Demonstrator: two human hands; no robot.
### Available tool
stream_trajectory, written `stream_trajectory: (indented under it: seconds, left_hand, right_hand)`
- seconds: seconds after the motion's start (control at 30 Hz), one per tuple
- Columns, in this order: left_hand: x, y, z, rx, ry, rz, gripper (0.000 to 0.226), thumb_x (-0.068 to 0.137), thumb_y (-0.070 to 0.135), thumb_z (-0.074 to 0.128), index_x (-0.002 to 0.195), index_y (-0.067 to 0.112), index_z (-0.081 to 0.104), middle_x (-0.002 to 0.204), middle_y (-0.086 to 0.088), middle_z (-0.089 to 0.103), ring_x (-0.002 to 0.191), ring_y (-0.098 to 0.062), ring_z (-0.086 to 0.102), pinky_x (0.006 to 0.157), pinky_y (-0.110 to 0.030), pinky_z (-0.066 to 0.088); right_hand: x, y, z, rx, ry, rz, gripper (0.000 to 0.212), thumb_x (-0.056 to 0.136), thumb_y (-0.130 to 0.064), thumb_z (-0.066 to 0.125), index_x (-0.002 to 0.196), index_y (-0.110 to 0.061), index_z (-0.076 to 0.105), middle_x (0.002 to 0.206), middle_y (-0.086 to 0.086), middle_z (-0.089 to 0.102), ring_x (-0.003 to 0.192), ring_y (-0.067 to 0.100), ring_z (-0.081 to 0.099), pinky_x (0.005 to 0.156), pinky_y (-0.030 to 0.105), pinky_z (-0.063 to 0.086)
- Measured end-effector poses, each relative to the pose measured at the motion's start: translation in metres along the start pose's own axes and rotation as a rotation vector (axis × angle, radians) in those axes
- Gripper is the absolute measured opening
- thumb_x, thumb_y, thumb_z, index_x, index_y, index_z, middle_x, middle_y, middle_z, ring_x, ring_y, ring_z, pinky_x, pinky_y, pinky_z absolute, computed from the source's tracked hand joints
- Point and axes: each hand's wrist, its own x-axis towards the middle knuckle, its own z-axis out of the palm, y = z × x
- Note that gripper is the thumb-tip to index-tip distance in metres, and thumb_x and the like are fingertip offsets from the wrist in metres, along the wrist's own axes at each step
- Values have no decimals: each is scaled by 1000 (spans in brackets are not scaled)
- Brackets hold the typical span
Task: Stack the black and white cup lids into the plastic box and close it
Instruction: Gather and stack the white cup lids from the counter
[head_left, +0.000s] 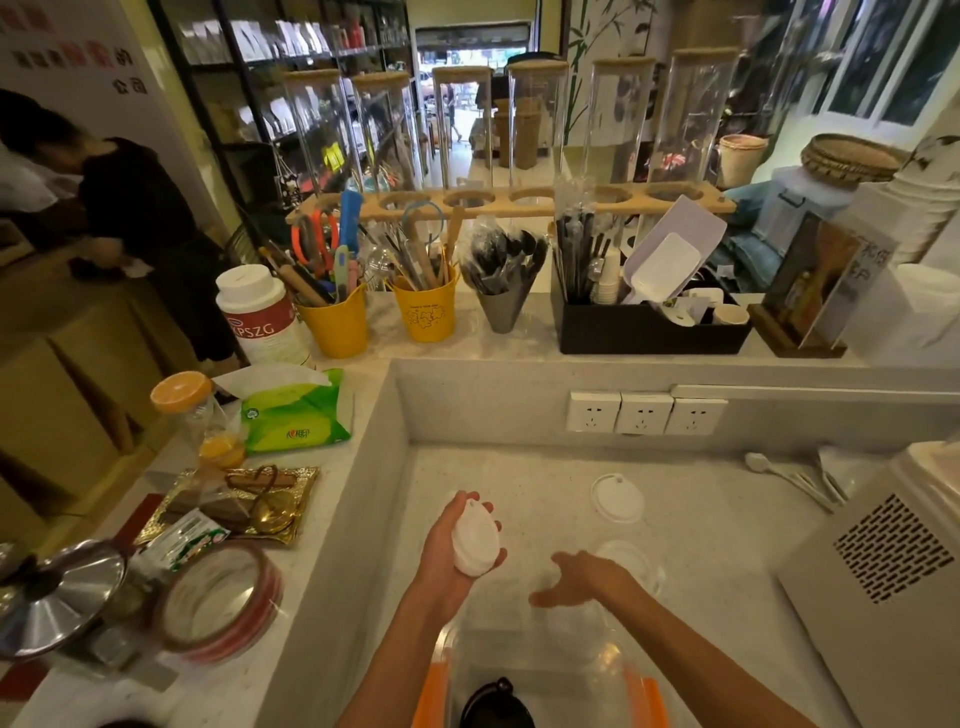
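Speckled counter (701, 519); left hand (457, 540) gripping stacked white lids (474, 543), right hand (582, 579) spread empty above plastic box (540, 670).

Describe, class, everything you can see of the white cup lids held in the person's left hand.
The white cup lids are a small nested stack of round lids, plastic by the look, with raised rims. The stack is tilted on edge, its top facing right toward the camera. A small tab or bump shows at the upper edge. The left hand cradles it from behind and below, fingertips curling round the far rim and thumb at the bottom. It is held above the pale counter, touching nothing else.
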Motion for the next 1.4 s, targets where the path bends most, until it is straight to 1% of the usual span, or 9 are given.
stream_trajectory:
  seconds: [0.17, 0.33, 0.53, 0.67, 0.77, 0.93, 1.17, 1.3, 1.4]
  left_hand:
    - [-2, -3, -5, -15, -8, -4, 32, 93, 35, 65, 118, 15, 64, 112, -13, 69, 103, -31, 61, 77, -46, 56]
    - [-2, -1, -16, -17, 13, 8, 46, 80, 38, 73, 119, 16, 65, 107, -11, 71, 99, -30, 63, 77, -46, 57]
    - [-4, -1, -16, -6, 26, 5, 50, 74, 38, 76, 118, 16, 64, 109, -11, 68, 102, -30, 61, 80, -48, 55]
    - [-7, -4, -7, -11, -2, 1, 47, 80, 37, 73, 121, 15, 62, 117, -14, 65, 104, -31, 58, 83, -50, 53]
    - [-10, -6, 0, -28, -50, -1, 49, 93, 43, 62, 131, 11, 60, 130, -21, 62, 107, -32, 61, 86, -52, 54]
    - [-15, -5, 9, 15, -212, -21, 67, 95, 67, 40, 136, 20, 63, 138, -18, 65, 127, -37, 62, 101, -54, 50]
    - [-10, -7, 8, 154, -154, 31, 63, 85, 66, 54, 137, 30, 61, 136, -13, 67, 124, -35, 65, 103, -58, 52]
    - [-7, -13, 13, 353, 20, 110, 71, 70, 78, 58, 126, 35, 69, 124, -6, 73, 113, -28, 71, 91, -49, 60]
    - [-9, -19, 12, 481, -36, 225, 72, 67, 92, 53, 123, 49, 65, 131, 2, 69, 117, -18, 69, 95, -44, 60]
  right_hand:
    - [8, 8, 38, -23, 97, 9, 68, 89, -38, 59, 148, -29, 26, 152, 11, 27, 135, 37, 35, 110, 47, 39]
    - [2, 7, 7, 390, 196, -122, 69, 88, -2, 59, 149, -19, 33, 149, 11, 41, 130, 28, 50, 102, 33, 46]
    - [-32, 13, -31, 844, 404, -340, 43, 84, -18, 76, 124, -21, 63, 122, 1, 67, 101, 14, 64, 89, 33, 54]
    - [-51, 9, -41, 1056, 417, -428, 27, 86, -26, 73, 111, -34, 67, 112, -4, 69, 98, 16, 67, 87, 41, 60]
    - [-64, -2, -45, 1162, 373, -499, 27, 90, -33, 69, 115, -40, 64, 113, -7, 69, 101, 16, 67, 80, 34, 61]
    - [-76, -28, -38, 1132, 266, -592, 26, 92, -36, 65, 118, -38, 65, 115, -11, 70, 103, 8, 67, 81, 27, 58]
    - [-77, -44, -21, 1082, 275, -541, 23, 94, -41, 61, 116, -40, 64, 113, -2, 68, 99, 12, 66, 69, 22, 58]
    - [-80, -49, -15, 1086, 251, -525, 28, 96, -41, 58, 123, -36, 62, 120, -3, 67, 110, 15, 65, 88, 36, 60]
    - [-89, -50, -12, 1102, 165, -574, 38, 94, -44, 60, 130, -33, 59, 124, -7, 68, 114, 13, 65, 97, 39, 55]
